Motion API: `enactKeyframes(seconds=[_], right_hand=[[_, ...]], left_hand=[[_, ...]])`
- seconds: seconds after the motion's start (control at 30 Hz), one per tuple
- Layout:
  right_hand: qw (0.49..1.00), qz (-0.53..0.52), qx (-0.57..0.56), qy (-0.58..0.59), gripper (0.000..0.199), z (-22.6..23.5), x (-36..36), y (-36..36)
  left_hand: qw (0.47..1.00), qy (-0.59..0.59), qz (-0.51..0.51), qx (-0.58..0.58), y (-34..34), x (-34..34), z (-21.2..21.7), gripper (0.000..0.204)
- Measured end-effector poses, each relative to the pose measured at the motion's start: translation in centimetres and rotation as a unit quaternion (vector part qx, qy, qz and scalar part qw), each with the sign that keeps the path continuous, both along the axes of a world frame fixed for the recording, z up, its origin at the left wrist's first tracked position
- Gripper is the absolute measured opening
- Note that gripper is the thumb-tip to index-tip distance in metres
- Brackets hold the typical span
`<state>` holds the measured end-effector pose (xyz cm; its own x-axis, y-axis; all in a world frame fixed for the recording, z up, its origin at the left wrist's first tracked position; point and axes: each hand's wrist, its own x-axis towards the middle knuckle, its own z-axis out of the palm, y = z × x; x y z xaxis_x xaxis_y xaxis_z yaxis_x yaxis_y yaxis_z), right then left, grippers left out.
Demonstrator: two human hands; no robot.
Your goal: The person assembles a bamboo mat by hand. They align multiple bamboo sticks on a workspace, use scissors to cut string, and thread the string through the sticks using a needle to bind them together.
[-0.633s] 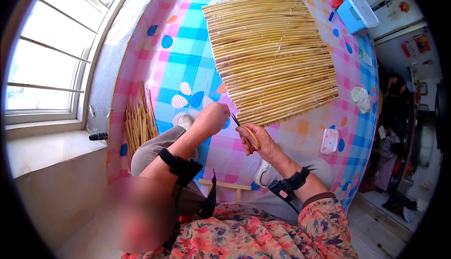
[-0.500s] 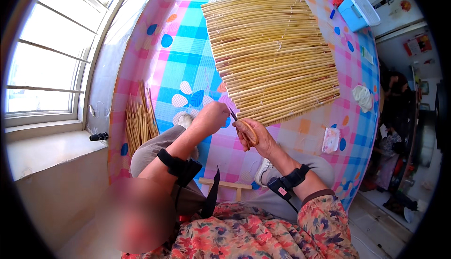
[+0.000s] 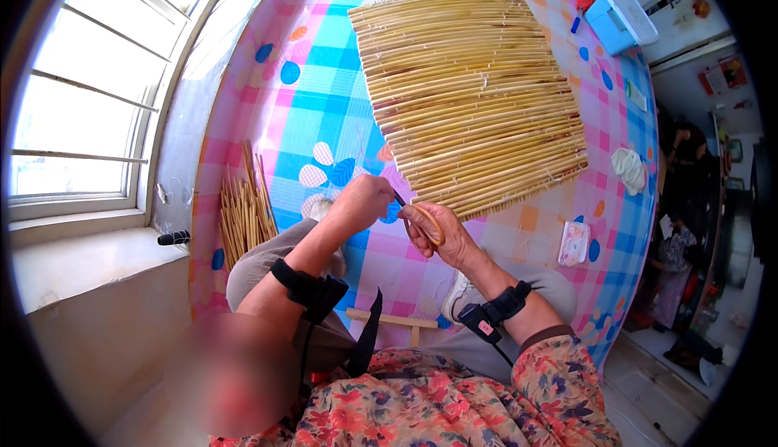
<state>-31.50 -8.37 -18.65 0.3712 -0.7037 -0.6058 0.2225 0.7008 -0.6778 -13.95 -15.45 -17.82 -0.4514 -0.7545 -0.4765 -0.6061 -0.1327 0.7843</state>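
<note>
A pair of scissors with brown loop handles (image 3: pixel 439 228) is gripped in my right hand (image 3: pixel 459 241), its dark blades pointing up and left toward my left hand. My left hand (image 3: pixel 365 201) is closed, fingertips pinched together right at the scissor tips; what they hold, if anything, is too small to make out. Just beyond both hands lies a mat of thin yellow stalks (image 3: pixel 478 98), bound side by side with pale thread. Its near left corner comes close to the scissors.
Loose stalks (image 3: pixel 245 216) lie in a bundle at the left. Checked, patterned sheeting (image 3: pixel 324 106) spreads under everything. At the right are a white cloth (image 3: pixel 628 170), a small pink-and-white packet (image 3: pixel 574 243) and a blue lidded box (image 3: pixel 612 25). A barred window (image 3: pixel 81 115) stands left.
The whole view has shifted very slightly. Both hands keep nearly the same pose at the scissors, and the mat has not visibly moved.
</note>
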Motion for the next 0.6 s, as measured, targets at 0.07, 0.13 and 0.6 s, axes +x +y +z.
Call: enactKeyframes(seconds=[0.07,0.13,0.6], right_hand=[[1.000,0.017,-0.021,-0.006,0.039,0.00,-0.15,-0.02],[0.999,0.023,-0.028,-0.013,0.044,-0.02,-0.15,0.00],[1.000,-0.002,-0.009,0.016,0.034,0.12,0.21,-0.37]], left_hand=[[0.999,0.020,0.015,0.021,-0.04,0.07,0.17,0.020],[0.998,0.035,0.025,0.034,-0.01,0.13,0.26,0.019],[0.999,0.046,0.009,0.028,0.36,0.28,0.28,0.019]])
